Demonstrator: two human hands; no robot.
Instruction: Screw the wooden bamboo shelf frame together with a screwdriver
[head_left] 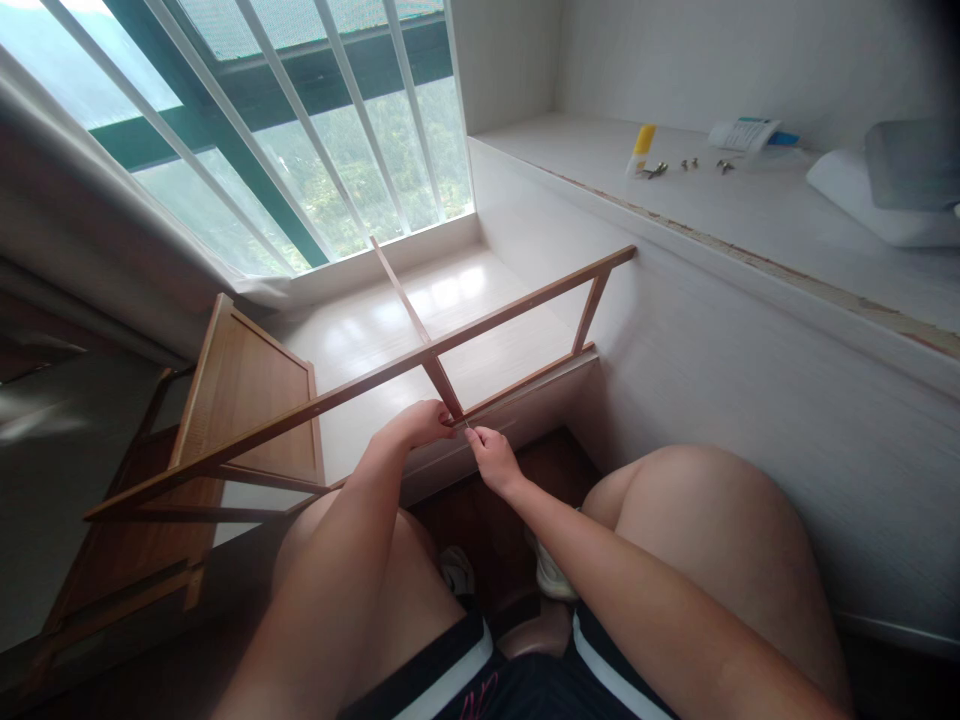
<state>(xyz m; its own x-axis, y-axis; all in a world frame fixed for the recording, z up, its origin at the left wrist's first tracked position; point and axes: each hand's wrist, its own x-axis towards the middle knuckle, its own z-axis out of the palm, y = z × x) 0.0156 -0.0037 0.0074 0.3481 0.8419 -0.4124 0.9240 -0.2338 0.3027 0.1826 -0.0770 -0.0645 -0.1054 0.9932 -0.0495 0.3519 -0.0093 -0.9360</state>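
A thin wooden frame [525,300] of long slats lies across my lap and rests against the white ledge. My left hand [420,420] is closed round the lower end of a slanted wooden slat [409,310] where it meets the frame's lower rail. My right hand [491,458] is pinched on a small thin metal piece at that same joint; I cannot make out what it is. A wooden tray-like panel [247,390] leans at the left, joined to the frame.
A raised white counter [750,215] on the right carries a yellow-capped tube [641,150], several loose screws [690,163], a folded leaflet [744,132] and a white pillow [877,200]. A barred window [300,130] is ahead, a curtain [90,230] at left.
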